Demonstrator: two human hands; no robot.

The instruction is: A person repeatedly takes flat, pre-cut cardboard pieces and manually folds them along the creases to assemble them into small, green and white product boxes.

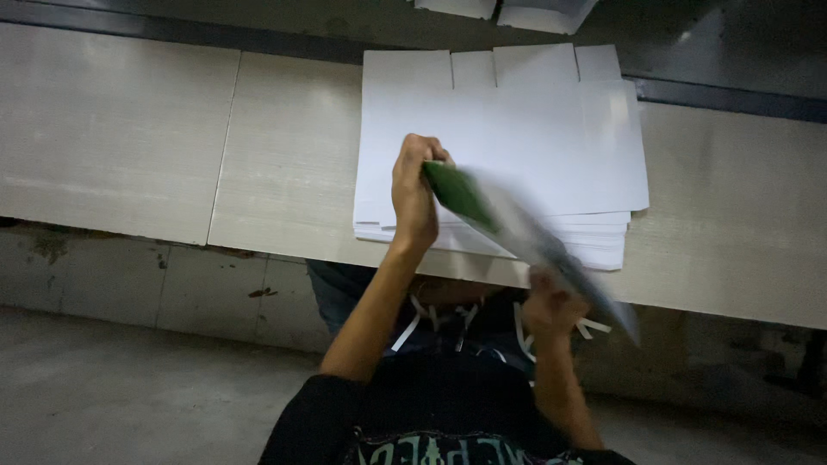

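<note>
- My left hand (413, 196) is closed around the upper end of a flat cardboard sheet (517, 232); my fingers curl over its top edge, which shows green just beside my knuckles.
- My right hand (551, 308) grips the same sheet lower down, near my lap, with the fingers wrapped round its edge. The hand is blurred, so I cannot tell how the fingertips sit.
- The sheet runs as a slant between my two hands, high at the left hand and low past the right one, its far corner pointing down toward the floor. It is blurred; the green face gives way to a paler grey one along its length.
- The sheet hangs in the air above the near edge of the stack of white die-cut blanks (517, 129), apart from it as far as I can tell.
- That stack lies flat on the pale wood-grain tabletop (138, 129), its near edge close to the table's front edge. The top blank has four flaps cut along its far side.
- More white sheets (534, 10) lie at the far side, beyond a dark strip, cut off by the frame.
- Under the table are my dark shirt with printed lettering (431, 430) and the grey concrete floor (129, 396).
</note>
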